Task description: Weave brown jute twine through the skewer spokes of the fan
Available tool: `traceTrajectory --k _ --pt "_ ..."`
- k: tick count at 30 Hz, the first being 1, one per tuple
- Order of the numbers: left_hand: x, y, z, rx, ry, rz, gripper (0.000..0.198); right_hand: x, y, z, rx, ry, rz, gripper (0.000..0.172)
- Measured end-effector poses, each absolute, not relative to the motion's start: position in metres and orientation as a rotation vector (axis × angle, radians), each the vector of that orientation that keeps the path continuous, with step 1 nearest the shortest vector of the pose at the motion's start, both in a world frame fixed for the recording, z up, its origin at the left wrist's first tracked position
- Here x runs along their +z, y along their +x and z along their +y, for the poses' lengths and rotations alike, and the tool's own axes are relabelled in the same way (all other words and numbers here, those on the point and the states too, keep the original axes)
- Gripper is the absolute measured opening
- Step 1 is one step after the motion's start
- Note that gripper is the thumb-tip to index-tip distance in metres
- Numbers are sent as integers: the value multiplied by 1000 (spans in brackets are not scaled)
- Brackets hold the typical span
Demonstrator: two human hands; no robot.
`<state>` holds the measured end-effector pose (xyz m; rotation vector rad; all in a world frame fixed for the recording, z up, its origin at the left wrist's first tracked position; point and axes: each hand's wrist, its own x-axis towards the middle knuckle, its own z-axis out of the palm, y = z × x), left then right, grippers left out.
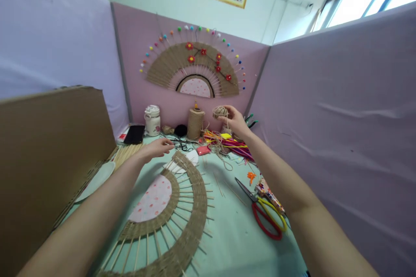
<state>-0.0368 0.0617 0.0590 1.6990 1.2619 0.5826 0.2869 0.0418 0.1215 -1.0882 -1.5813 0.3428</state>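
My right hand (235, 120) is raised over the back of the table and grips a ball of beige twine (220, 112) between thumb and fingers. My left hand (158, 147) hovers near the fan's upper end, its fingers stretched to the right with nothing visible in them. Below it lies a half-round woven fan (199, 199) with thin wooden sticks and a pink spotted centre (152, 201). A tangle of black cord (183, 144) is just beyond my left fingertips. Loose twine (222, 152) trails on the table under my right hand.
Scissors (260, 207) with red and yellow handles lie at the right. Along the back stand a white bottle (152, 120), a twine spool (196, 123) and colourful pipe cleaners (235, 145). Cardboard (55, 151) rises at the left. A finished-looking fan (169, 62) hangs on the pink panel.
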Motion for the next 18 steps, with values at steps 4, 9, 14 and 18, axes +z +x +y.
traceTrajectory --k 4,9,14,18 --pt "70 -24 56 554 1724 1194 46 121 278 27 465 -970 -1635 51" --pt "70 -1 39 576 1584 955 47 106 276 13 661 -884 -1638 54" --pt "77 30 20 626 1205 621 54 88 259 -3 815 -873 -1649 54" --pt "86 57 18 624 966 443 33 81 237 -7 708 -902 -1775 50"
